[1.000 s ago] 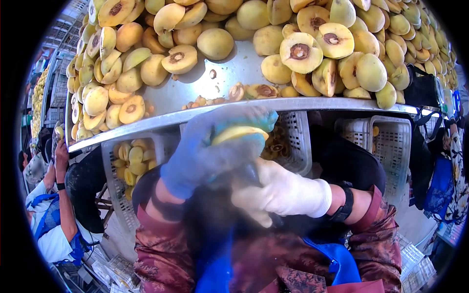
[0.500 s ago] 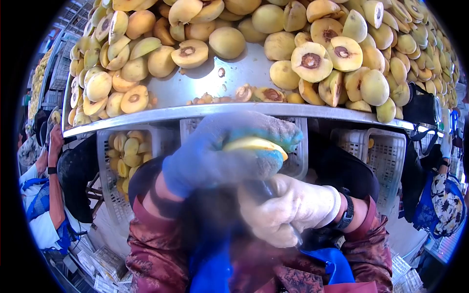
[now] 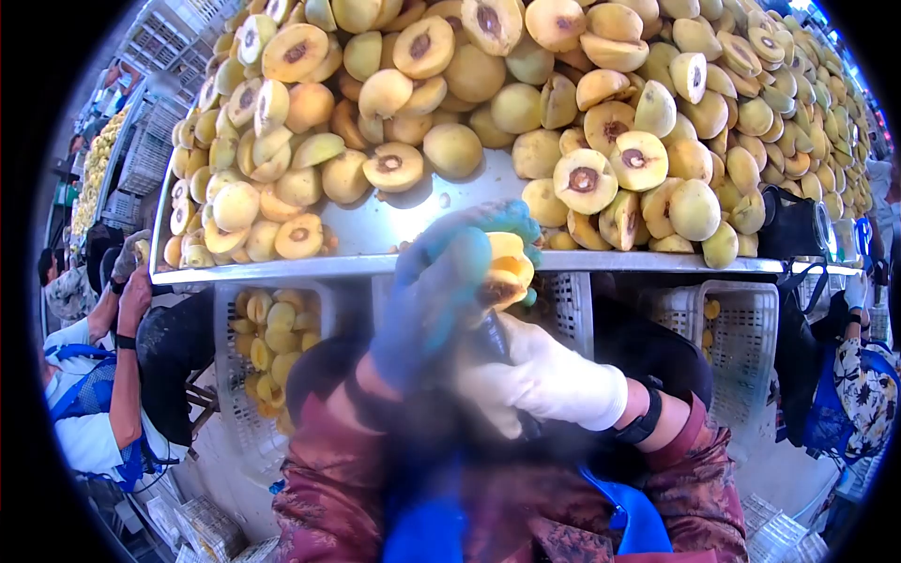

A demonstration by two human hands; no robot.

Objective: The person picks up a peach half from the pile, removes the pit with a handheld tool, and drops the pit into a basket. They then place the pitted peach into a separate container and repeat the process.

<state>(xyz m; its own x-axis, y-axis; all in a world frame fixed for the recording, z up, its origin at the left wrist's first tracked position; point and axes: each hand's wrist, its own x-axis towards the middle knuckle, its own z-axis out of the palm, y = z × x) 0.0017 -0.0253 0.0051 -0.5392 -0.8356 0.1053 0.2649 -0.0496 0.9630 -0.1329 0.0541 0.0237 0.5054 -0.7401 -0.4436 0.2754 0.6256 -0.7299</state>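
My left hand (image 3: pixel 427 291), in a blue and teal glove, is wrapped round a yellow fruit (image 3: pixel 508 270) whose cut inside shows. My right hand (image 3: pixel 540 375), in a white glove, grips a dark-handled tool (image 3: pixel 492 340) just below the fruit. The tool's working end is hidden against the fruit. Both hands are close together in front of the metal tray's edge (image 3: pixel 601 262). Beyond them lie many halved fruits (image 3: pixel 584 178), some with brown pits showing.
A white crate (image 3: pixel 246 403) with fruit halves stands below the tray at left, another crate (image 3: pixel 741 347) at right. A co-worker's arm (image 3: pixel 128 366) is at far left, another person (image 3: pixel 849 385) at far right. A black bag (image 3: pixel 790 223) sits at the tray's right edge.
The fruit in my left hand now shows its opened inside, and that hand is turned more upright. The tray and its pile appear lower in the view.
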